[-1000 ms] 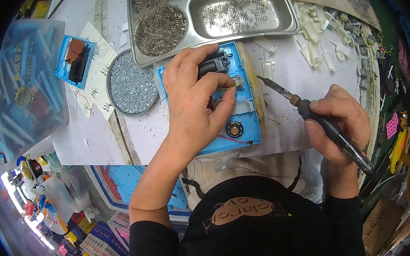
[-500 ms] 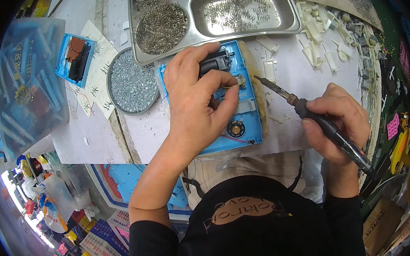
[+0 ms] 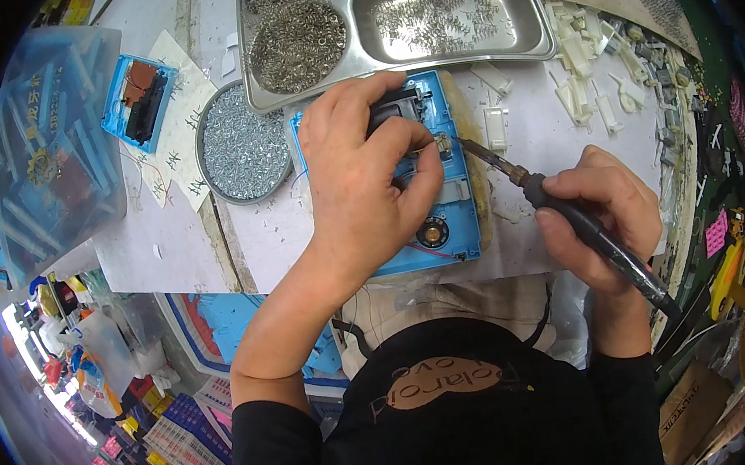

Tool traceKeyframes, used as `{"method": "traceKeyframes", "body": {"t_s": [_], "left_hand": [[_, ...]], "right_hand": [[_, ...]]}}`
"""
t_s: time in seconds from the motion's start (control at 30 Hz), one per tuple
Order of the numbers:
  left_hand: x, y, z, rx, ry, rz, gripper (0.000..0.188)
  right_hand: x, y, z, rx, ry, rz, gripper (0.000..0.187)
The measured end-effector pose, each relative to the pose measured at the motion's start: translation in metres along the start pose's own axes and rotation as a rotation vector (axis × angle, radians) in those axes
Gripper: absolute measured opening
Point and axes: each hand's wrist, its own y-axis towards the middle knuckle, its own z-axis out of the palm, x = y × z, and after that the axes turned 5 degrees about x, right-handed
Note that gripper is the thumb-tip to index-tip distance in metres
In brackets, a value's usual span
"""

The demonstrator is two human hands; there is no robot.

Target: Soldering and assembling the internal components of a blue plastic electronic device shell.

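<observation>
A blue plastic housing (image 3: 465, 235) lies on the worktable under my left hand (image 3: 354, 176). That hand rests across its left side, thumb and index finger pinched near a small metallic part (image 3: 444, 145). Whatever thin item the fingertips hold is mostly hidden. A small round speaker (image 3: 433, 232) with a red wire sits in the lower part of the housing. My right hand (image 3: 608, 212) is wrapped round the black handle of a soldering iron (image 3: 587, 230). The iron's tip points left over the housing's right edge, close to the small metallic part; whether they touch I cannot tell.
A compartmented steel tray (image 3: 349, 68) holding springs stands behind the housing. To the left are a round dish (image 3: 204, 163) of small metal pieces, another blue housing (image 3: 119, 122) and a translucent container (image 3: 12, 211) of blue parts. White plastic parts (image 3: 575, 95) lie at right.
My right hand has moved the soldering iron slightly left and up, so its tip now reaches over the housing's edge. My left hand keeps its pinch in nearly the same place.
</observation>
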Motion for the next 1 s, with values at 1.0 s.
{"method": "traceKeyframes", "body": {"t_s": [1.0], "left_hand": [[-0.0022, 0.0, 0.0019, 0.0, 0.035, 0.017, 0.015]], "right_hand": [[-0.0001, 0.0034, 0.0037, 0.016, -0.024, -0.026, 0.024]]}}
